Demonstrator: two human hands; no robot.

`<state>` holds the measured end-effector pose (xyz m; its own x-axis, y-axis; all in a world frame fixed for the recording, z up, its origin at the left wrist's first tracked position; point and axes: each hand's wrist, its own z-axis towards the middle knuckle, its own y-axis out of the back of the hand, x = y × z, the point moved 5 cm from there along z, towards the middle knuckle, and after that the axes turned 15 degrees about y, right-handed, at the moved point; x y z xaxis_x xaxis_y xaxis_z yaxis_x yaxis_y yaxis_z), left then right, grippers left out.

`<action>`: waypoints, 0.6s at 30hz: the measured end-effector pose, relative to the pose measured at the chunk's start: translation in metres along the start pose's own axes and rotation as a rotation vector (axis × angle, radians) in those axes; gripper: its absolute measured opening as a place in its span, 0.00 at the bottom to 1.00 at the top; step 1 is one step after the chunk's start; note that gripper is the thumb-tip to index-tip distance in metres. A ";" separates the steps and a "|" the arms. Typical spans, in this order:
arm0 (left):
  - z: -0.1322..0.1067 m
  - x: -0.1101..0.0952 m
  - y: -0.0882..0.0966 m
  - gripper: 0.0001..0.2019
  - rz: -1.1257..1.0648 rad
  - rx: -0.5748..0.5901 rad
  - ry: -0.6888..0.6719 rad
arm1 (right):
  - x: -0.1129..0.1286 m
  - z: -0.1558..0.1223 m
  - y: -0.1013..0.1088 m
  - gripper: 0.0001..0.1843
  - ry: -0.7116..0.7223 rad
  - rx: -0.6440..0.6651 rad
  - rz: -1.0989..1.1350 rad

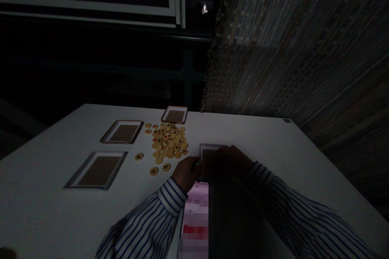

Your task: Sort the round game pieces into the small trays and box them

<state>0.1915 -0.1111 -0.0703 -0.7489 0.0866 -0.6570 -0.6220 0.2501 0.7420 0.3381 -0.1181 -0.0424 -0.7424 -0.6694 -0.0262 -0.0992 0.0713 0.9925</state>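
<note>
My left hand (186, 172) is closed, fingertips drawn together at the left edge of a shallow box (208, 146). Over that same box my right hand (231, 161) bends in from the right, its fingers curled towards the left fingertips. Deep shadow hides what lies between the fingers, and much of the box is covered. Left of my hands is a heap of round wooden Chinese chess pieces (170, 144), some with black characters, some with red. Loose pieces (154, 171) lie nearer to me, beside my left hand.
Three more shallow boxes stand around the heap: one at the back (174, 115), one at the left (122, 132) and one nearer (96, 170). A lit phone (194, 204) lies below my hands on the white table (48, 194). Behind hangs a bead curtain (258, 48).
</note>
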 end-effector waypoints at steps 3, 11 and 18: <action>-0.001 -0.002 0.001 0.17 0.022 0.007 -0.012 | 0.008 0.009 0.001 0.18 0.057 0.008 0.006; -0.004 -0.004 0.004 0.16 0.034 0.011 -0.034 | 0.011 0.013 -0.003 0.15 0.126 -0.020 0.045; -0.008 0.008 0.027 0.17 -0.012 -0.057 -0.018 | 0.014 0.018 0.013 0.19 0.034 0.011 -0.009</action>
<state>0.1668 -0.1110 -0.0547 -0.7376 0.1018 -0.6675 -0.6430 0.1961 0.7404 0.3145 -0.1131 -0.0316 -0.7188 -0.6945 -0.0313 -0.1136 0.0729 0.9908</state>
